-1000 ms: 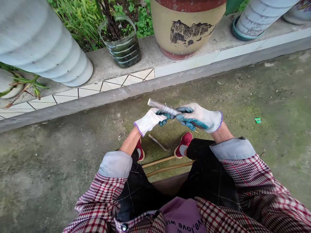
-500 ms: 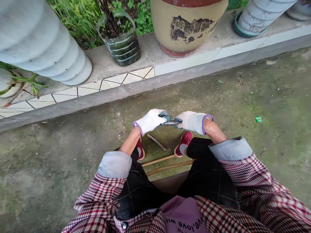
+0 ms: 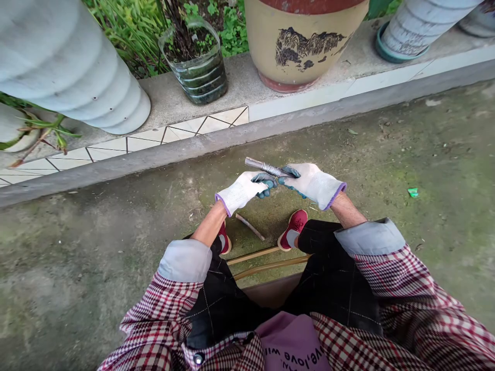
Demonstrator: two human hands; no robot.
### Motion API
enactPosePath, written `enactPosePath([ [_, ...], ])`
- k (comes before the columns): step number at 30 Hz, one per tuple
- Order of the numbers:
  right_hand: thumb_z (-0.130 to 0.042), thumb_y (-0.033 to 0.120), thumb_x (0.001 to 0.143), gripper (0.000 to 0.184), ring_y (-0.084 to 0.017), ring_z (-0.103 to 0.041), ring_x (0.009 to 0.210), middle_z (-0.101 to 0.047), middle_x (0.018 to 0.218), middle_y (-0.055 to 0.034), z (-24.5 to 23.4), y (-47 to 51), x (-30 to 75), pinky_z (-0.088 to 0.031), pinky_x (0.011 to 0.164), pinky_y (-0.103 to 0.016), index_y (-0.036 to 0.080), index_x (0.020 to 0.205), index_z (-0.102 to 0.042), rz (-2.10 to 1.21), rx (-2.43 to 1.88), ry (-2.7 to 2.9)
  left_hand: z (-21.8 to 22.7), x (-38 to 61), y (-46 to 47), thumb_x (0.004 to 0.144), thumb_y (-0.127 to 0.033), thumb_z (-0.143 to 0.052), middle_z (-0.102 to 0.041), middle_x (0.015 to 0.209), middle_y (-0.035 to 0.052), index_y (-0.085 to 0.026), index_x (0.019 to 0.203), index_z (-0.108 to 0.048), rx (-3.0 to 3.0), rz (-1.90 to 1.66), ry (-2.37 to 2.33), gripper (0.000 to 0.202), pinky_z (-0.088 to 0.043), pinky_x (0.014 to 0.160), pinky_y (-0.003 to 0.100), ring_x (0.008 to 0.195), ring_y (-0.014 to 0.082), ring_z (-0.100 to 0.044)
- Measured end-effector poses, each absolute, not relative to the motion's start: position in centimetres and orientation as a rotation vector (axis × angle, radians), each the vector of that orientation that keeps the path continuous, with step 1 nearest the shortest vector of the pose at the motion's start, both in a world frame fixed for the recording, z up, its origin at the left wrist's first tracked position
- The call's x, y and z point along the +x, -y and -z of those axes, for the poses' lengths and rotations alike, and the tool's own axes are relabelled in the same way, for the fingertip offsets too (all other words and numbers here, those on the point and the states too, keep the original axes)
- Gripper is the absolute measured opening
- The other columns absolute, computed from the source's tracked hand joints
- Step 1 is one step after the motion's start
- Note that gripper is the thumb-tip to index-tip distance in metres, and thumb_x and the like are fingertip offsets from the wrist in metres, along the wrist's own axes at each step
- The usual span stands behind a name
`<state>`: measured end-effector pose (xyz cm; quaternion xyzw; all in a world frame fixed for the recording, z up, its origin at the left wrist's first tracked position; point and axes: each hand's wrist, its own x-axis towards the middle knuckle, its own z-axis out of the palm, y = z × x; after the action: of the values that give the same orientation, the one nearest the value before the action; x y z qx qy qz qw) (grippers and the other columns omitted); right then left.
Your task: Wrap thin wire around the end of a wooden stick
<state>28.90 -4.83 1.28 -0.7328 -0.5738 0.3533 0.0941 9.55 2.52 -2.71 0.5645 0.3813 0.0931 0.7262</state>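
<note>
A short grey-brown stick with wire wound round its middle [image 3: 270,169] points up and left in front of me. My right hand [image 3: 311,184], in a white glove with a blue-green coated palm, is closed round its near right end. My left hand [image 3: 247,189], gloved alike, is just below the wire winding. Its fingers are pressed together close to the stick; what they pinch, if anything, is too small to make out. On the ground between my red shoes lies a second stick with wire round it [image 3: 250,226].
Wooden bars [image 3: 266,265] of a seat lie below my legs. Ahead runs a low tiled ledge [image 3: 216,121] with a ribbed white pot [image 3: 116,98], a cut plastic bottle planter [image 3: 203,77] and a large tan pot [image 3: 263,46]. A green scrap [image 3: 413,192] lies on the ground, right.
The wire-wound stick has turned from nearly level between both hands to slanting up and left. My left fingers have moved off its left end to below the winding; my right hand has rotated.
</note>
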Motion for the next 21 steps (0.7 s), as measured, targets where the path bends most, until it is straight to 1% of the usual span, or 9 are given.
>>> enactPosePath([
  [3,-0.064,0.025,0.085,0.012,-0.01,-0.045,0.053,-0.05,0.061,0.0029,-1.7,5.0,28.7,-0.034,0.049,-0.025,0.02,0.076,-0.057,-1.201,-2.042,1.494,2.8,9.6,-2.5,0.075,-0.022,-0.07,-0.068,0.067,0.0016,-0.011,0.086,-0.075,1.223,-0.201,-0.82,0.016,-0.047,0.058,0.023,0.058,0.0091,-0.058],
  [6,-0.061,0.032,0.089,0.017,-0.01,-0.046,0.051,-0.051,0.065,0.0021,-2.2,5.5,28.8,-0.039,0.043,-0.023,0.02,0.079,-0.056,-1.323,-1.897,1.345,2.9,9.7,-2.4,0.071,-0.026,-0.074,-0.071,0.074,0.0039,-0.011,0.082,-0.075,1.198,-0.216,-0.76,0.018,-0.049,0.064,0.026,0.063,0.0105,-0.06],
  [9,-0.068,0.044,0.086,0.027,-0.009,-0.046,0.048,-0.054,0.066,0.0021,-2.7,5.9,29.2,-0.041,0.039,-0.022,0.018,0.085,-0.06,-1.544,-1.679,1.237,3.1,9.3,-2.5,0.067,-0.029,-0.077,-0.072,0.078,0.0044,-0.013,0.075,-0.072,1.219,-0.227,-0.723,0.019,-0.05,0.07,0.028,0.068,0.0115,-0.058],
  [11,-0.075,0.048,0.081,0.033,-0.008,-0.046,0.045,-0.055,0.063,0.0035,-2.9,6.2,29.6,-0.04,0.037,-0.021,0.017,0.087,-0.065,-1.737,-1.539,1.241,3.3,8.8,-2.7,0.066,-0.029,-0.078,-0.068,0.074,0.003,-0.013,0.071,-0.07,1.275,-0.2,-0.692,0.019,-0.047,0.067,0.028,0.066,0.0115,-0.054],
  [13,-0.077,0.046,0.078,0.032,-0.008,-0.047,0.044,-0.055,0.061,0.0044,-2.9,6.3,30.0,-0.039,0.037,-0.02,0.017,0.087,-0.068,-1.858,-1.49,1.35,3.6,8.3,-3.0,0.067,-0.029,-0.076,-0.064,0.068,0.0018,-0.014,0.069,-0.068,1.336,-0.153,-0.638,0.018,-0.044,0.062,0.027,0.063,0.0115,-0.051],
  [15,-0.074,0.042,0.079,0.026,-0.008,-0.048,0.044,-0.057,0.06,0.0042,-2.8,6.3,30.3,-0.038,0.038,-0.02,0.018,0.084,-0.068,-1.898,-1.501,1.482,3.9,8.0,-3.3,0.068,-0.028,-0.072,-0.064,0.069,0.0024,-0.013,0.074,-0.07,1.386,-0.106,-0.591,0.017,-0.044,0.063,0.027,0.065,0.0129,-0.053],
  [17,-0.07,0.039,0.08,0.022,-0.008,-0.049,0.046,-0.059,0.062,0.0031,-2.8,6.3,30.4,-0.039,0.04,-0.021,0.018,0.082,-0.067,-1.911,-1.509,1.596,3.9,8.0,-3.6,0.067,-0.026,-0.069,-0.069,0.077,0.004,-0.012,0.08,-0.073,1.43,-0.077,-0.593,0.02,-0.047,0.069,0.028,0.072,0.0153,-0.059],
  [19,-0.067,0.037,0.081,0.021,-0.009,-0.051,0.048,-0.061,0.065,0.0008,-2.9,6.3,30.4,-0.04,0.042,-0.022,0.016,0.085,-0.066,-1.892,-1.529,1.69,3.5,8.2,-3.8,0.068,-0.026,-0.066,-0.072,0.083,0.0049,-0.012,0.085,-0.075,1.474,-0.046,-0.63,0.023,-0.049,0.075,0.029,0.079,0.0171,-0.063],
  [21,-0.065,0.037,0.082,0.023,-0.01,-0.051,0.05,-0.061,0.066,-0.0008,-3.3,6.3,30.3,-0.04,0.044,-0.023,0.014,0.086,-0.065,-1.865,-1.564,1.746,2.9,8.2,-3.8,0.071,-0.027,-0.063,-0.073,0.084,0.0045,-0.013,0.084,-0.074,1.559,-0.022,-0.662,0.023,-0.049,0.077,0.029,0.08,0.0174,-0.064],
])
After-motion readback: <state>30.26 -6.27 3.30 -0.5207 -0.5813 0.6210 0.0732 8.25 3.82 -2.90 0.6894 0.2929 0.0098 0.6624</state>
